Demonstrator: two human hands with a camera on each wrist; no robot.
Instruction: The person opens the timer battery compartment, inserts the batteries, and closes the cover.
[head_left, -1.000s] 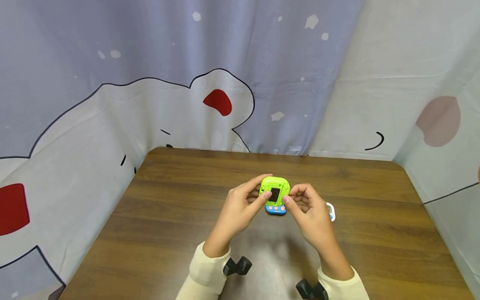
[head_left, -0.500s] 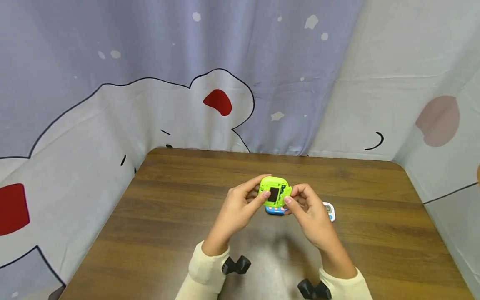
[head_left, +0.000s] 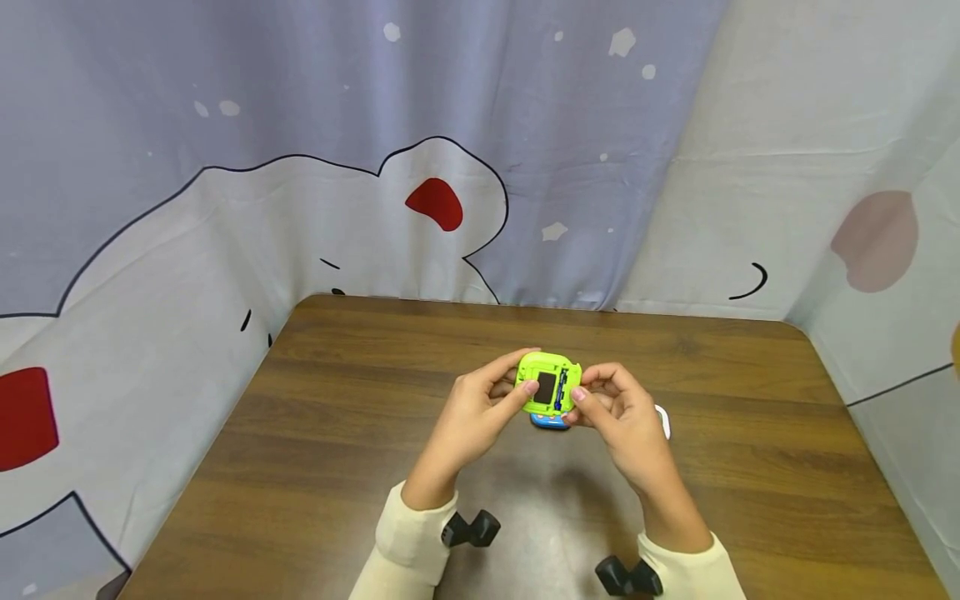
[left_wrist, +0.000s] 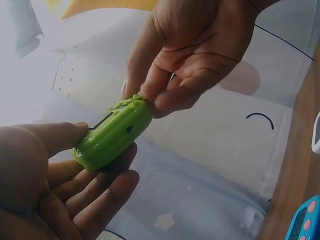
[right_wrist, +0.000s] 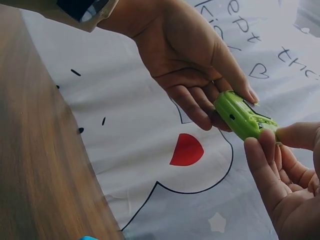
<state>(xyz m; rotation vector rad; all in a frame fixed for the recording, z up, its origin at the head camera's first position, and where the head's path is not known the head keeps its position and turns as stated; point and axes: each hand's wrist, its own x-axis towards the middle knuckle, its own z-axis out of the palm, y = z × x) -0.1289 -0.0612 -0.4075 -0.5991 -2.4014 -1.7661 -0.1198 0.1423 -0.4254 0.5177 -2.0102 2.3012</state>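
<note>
In the head view my left hand [head_left: 480, 408] holds a small green digital timer [head_left: 551, 360] above the table, thumb on its face and fingers behind. A dark square [head_left: 545, 387] sits on this side, and beside it runs an uncovered slot [head_left: 561, 390] with blue inside. My right hand [head_left: 618, 408] pinches at the timer's right edge; in the left wrist view its thumb and fingers meet on a thin green cover [left_wrist: 136, 100] at the timer's end. Fingertips hide much of that piece. A blue timer [head_left: 550, 422] with pink buttons lies on the table below, partly covered by the green one.
A white timer [head_left: 663, 421] lies on the table behind my right hand, mostly hidden. The wooden table [head_left: 375, 375] ends at a printed curtain [head_left: 562, 125] at the back. Black wrist cameras [head_left: 471, 529] sit on both sleeves.
The slot on the green timer has come uncovered, first dark, now showing blue inside. The right hand has shifted slightly right at the edge; the left hand keeps its hold.
</note>
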